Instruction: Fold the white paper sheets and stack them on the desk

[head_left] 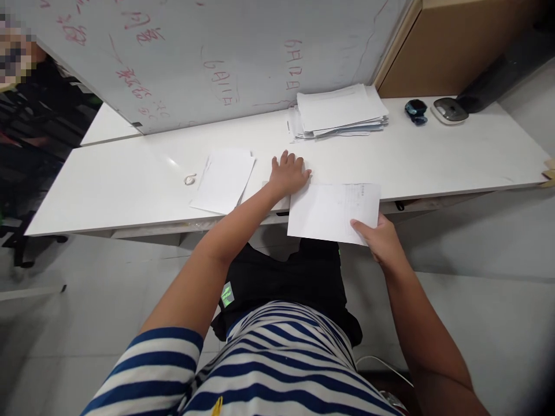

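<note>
My right hand (381,238) pinches the near right corner of a white sheet of paper (332,211), thumb on top. The sheet reaches over the desk's front edge, with faint print showing on its right part. Just left of that sheet, my left hand (289,171) lies on the desk with its fingers spread. Farther left rests a small set of white papers (223,179), slightly fanned. Beyond my left hand, a thick stack of papers (340,112) lies against the whiteboard.
A whiteboard (243,52) with red writing stands along the back of the white desk (143,173). At the right are a cardboard box (451,46), a dark watch (416,111) and a black-and-white device (450,110). A small white coiled item (189,179) lies left. Another person is at far left.
</note>
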### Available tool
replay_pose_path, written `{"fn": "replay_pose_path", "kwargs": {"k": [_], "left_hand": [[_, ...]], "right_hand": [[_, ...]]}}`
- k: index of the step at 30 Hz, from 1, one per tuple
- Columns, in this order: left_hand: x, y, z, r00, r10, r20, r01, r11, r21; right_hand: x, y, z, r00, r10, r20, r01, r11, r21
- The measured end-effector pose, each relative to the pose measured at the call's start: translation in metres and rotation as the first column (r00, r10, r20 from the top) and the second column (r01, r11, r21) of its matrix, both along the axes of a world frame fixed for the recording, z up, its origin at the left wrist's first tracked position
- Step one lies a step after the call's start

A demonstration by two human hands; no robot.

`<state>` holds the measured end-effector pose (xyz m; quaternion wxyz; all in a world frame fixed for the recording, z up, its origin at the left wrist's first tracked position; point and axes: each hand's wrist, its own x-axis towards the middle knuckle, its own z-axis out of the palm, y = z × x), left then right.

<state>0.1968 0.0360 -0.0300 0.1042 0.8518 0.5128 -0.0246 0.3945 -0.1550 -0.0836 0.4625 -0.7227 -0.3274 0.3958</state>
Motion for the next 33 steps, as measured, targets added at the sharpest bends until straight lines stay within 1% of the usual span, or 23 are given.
{"fn": "replay_pose_path", "kwargs": {"k": [4,10,16,22,29,33], "left_hand": [[0.001,0.000,0.000,1.000,0.003,0.001,-0.003,1.000,-0.001],[0.000,0.001,-0.002,1.000,-0.003,-0.014,0.003,1.000,0.004],[-0.001,0.000,0.000,1.000,-0.005,-0.013,0.004,1.000,-0.015],[-0.001,0.001,-0.003,1.000,-0.002,-0.005,0.001,1.000,-0.012],[-0.005,0.003,-0.002,0.995,0.002,0.103,0.001,1.000,-0.027],[-0.012,0.007,-0.004,0.985,-0.010,0.171,0.019,0.999,-0.048]], "right_hand": [[-0.001,-0.001,0.001,1.000,-0.007,-0.025,0.007,1.000,-0.012],[-0.001,-0.003,0.001,0.999,0.000,-0.036,0.001,1.000,0.028],[-0.004,-0.003,0.006,1.000,-0.019,-0.011,0.019,1.000,0.009],[-0.004,-0.003,0.008,1.000,-0.020,-0.002,0.020,0.999,-0.024],[-0.003,-0.004,0.004,0.998,-0.021,0.058,0.025,0.998,-0.064],[-0.002,-0.001,0.005,0.996,-0.011,0.086,0.016,0.998,-0.057]]}}
